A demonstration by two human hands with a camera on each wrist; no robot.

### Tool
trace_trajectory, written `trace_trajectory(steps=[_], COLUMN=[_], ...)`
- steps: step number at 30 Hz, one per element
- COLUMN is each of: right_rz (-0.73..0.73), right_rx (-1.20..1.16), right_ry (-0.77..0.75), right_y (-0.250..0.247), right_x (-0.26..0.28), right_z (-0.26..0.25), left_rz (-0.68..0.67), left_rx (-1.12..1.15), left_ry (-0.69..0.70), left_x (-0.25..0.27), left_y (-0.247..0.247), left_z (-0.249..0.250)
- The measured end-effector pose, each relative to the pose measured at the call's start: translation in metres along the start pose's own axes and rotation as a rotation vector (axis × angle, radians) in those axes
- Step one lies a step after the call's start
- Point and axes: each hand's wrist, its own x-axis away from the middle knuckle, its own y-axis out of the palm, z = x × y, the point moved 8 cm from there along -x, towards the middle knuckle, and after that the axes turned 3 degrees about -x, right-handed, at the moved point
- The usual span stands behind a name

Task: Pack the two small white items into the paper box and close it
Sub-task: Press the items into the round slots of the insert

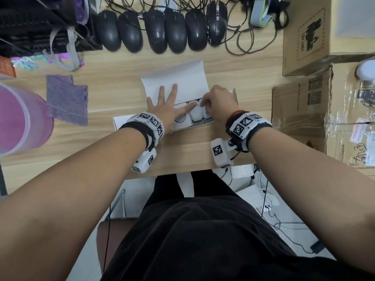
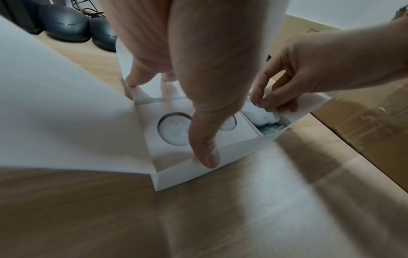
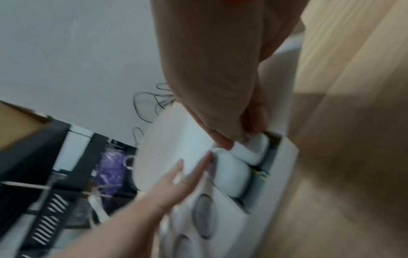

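The white paper box (image 1: 183, 78) lies open at the table's middle, its lid flap standing back. My left hand (image 1: 169, 102) lies spread with straight fingers on the box insert (image 2: 240, 129), the thumb (image 2: 205, 144) at the front wall. Two small white items sit side by side in the right compartment. My right hand (image 1: 205, 104) pinches the right-hand white item (image 3: 251, 150) with fingertips and thumb. The other white item (image 3: 232, 174) lies just to its left. The insert shows round cutouts (image 2: 174, 131).
A row of black computer mice (image 1: 154, 31) with tangled cables lies behind the box. Cardboard boxes (image 1: 304, 110) stand at the right. A pink tub (image 1: 20, 118) and purple cloth (image 1: 67, 100) are at the left. The table's front edge (image 1: 182, 173) is close.
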Motion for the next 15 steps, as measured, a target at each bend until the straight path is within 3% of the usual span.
trace_trajectory(steps=[2, 4, 6, 7, 8, 11, 13, 15], right_rz=[0.018, 0.181, 0.379, 0.409, 0.365, 0.026, -0.144, -0.200], right_rx=[-0.026, -0.129, -0.224, -0.244, -0.270, -0.451, -0.633, -0.593], right_ry=[-0.085, -0.150, -0.066, 0.020, 0.122, 0.344, 0.352, 0.273], right_y=[-0.021, -0.055, -0.082, -0.085, -0.079, -0.033, -0.006, 0.007], right_x=[0.006, 0.017, 0.024, 0.025, 0.024, 0.023, 0.025, 0.021], right_z=[-0.018, -0.030, -0.014, 0.000, 0.016, 0.047, 0.041, 0.029], left_rz=[-0.024, -0.033, -0.033, -0.032, -0.024, 0.004, 0.026, 0.061], left_rx=[-0.018, -0.048, -0.077, -0.064, -0.043, -0.005, 0.041, 0.072], left_ry=[-0.021, -0.034, -0.025, -0.019, -0.016, -0.027, -0.047, -0.056], left_x=[0.000, -0.001, -0.001, 0.000, 0.000, 0.002, 0.004, 0.005], left_y=[-0.001, -0.001, -0.002, -0.001, -0.002, -0.005, -0.005, -0.006], left_z=[0.000, 0.001, 0.000, 0.000, 0.000, -0.002, -0.006, -0.011])
